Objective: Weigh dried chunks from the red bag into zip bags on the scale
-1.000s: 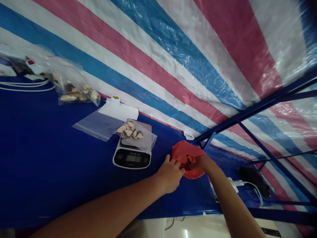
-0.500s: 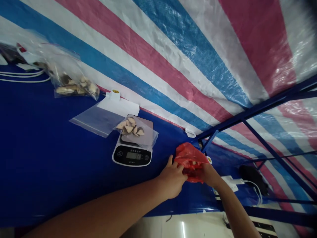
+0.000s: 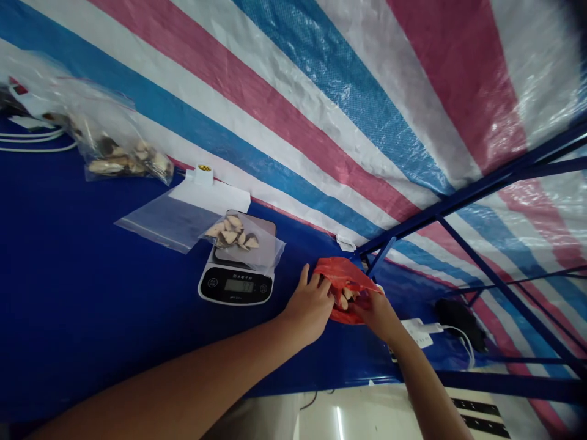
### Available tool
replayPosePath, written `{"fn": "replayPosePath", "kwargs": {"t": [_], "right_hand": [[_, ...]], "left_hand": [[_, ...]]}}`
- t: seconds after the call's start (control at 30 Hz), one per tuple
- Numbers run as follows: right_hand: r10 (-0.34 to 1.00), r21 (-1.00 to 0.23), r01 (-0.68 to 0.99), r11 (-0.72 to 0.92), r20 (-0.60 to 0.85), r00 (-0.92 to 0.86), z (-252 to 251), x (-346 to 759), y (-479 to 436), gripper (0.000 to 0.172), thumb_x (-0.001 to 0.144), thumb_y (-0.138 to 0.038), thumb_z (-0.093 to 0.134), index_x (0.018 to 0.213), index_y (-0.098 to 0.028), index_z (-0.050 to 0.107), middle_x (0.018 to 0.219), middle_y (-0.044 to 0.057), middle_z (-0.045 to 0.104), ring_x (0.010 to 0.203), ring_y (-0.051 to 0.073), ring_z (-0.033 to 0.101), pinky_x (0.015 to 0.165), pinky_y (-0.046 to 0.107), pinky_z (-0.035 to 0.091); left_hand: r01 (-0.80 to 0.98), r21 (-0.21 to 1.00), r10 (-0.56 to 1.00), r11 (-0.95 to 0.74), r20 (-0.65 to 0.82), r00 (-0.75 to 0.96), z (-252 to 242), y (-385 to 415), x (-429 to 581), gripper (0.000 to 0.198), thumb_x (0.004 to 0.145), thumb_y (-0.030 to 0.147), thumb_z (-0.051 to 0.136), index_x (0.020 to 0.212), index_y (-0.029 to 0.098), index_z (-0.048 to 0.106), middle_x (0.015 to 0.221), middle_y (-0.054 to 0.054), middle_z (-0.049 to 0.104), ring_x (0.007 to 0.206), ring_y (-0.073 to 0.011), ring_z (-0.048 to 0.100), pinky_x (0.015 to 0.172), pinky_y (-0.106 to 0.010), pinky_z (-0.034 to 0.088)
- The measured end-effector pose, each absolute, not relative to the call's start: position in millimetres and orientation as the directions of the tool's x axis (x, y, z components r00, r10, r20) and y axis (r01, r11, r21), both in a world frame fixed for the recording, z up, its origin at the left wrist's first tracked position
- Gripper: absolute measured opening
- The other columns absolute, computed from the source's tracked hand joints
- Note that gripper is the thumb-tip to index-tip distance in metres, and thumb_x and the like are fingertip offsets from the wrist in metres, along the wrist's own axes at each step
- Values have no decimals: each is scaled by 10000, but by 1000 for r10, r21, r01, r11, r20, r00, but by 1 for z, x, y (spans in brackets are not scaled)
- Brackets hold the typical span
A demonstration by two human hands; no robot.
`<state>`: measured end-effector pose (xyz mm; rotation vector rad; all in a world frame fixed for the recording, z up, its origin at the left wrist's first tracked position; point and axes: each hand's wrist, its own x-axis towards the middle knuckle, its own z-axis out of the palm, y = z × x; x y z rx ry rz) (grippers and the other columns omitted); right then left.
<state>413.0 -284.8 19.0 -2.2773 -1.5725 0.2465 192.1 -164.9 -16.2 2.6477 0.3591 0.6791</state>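
Note:
My left hand [image 3: 312,308] grips the left rim of a crumpled red plastic bag [image 3: 342,269], one finger sticking out away from the bag. On the opposite side, my right hand [image 3: 378,315] has its fingers at the bag's mouth, partly hidden by the red film; they look closed on it. Pale, dark-edged dried slices [image 3: 348,296] show inside the opening. Left of the hands stands a digital kitchen scale [image 3: 236,284] with a lit display. A clear zip bag [image 3: 263,244] holding several similar pieces [image 3: 233,232] lies on its plate.
An empty clear zip bag [image 3: 156,220] and white paper [image 3: 213,194] lie behind the scale. Filled clear bags [image 3: 131,159] and white cables [image 3: 36,140] are at the far left. A white power strip [image 3: 417,332], black item [image 3: 461,324] and blue metal frame [image 3: 413,226] are at right.
The red bag's mouth has opened wider, so the pieces inside show more clearly. Both hands stay at the bag. The whole view has shifted slightly.

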Motion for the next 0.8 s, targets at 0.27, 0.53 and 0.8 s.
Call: {"fn": "replayPosePath", "kwargs": {"t": [0.27, 0.53, 0.8], "right_hand": [[941, -152, 931, -331, 22, 338, 25, 380, -280, 216, 842, -217, 539, 1009, -163, 664, 1026, 139, 720, 970, 270, 679, 881, 400, 511], [902, -85, 900, -428, 21, 431, 5, 373, -270, 277, 884, -232, 483, 1027, -129, 697, 994, 174, 736, 945, 301, 705, 834, 388, 511], [770, -622, 636, -458, 80, 633, 20, 395, -275, 371, 743, -461, 663, 970, -170, 701, 932, 112, 758, 877, 292, 716, 838, 435, 567]], "left_hand": [[134, 394, 307, -909, 417, 855, -16, -166, 191, 287, 836, 216, 564, 1056, 117, 721, 1331, -189, 572, 1305, -381, 470, 1180, -708, 194], [152, 366, 308, -918, 416, 856, -19, -165, 194, 334, 841, 224, 568, 1116, 103, 713, 1353, -203, 563, 1296, -372, 467, 1175, -712, 184], [167, 372, 317, -913, 391, 864, -18, -164, 193, 397, 789, 245, 615, 1146, 82, 680, 1340, -217, 559, 1269, -388, 486, 1174, -710, 166]]}}
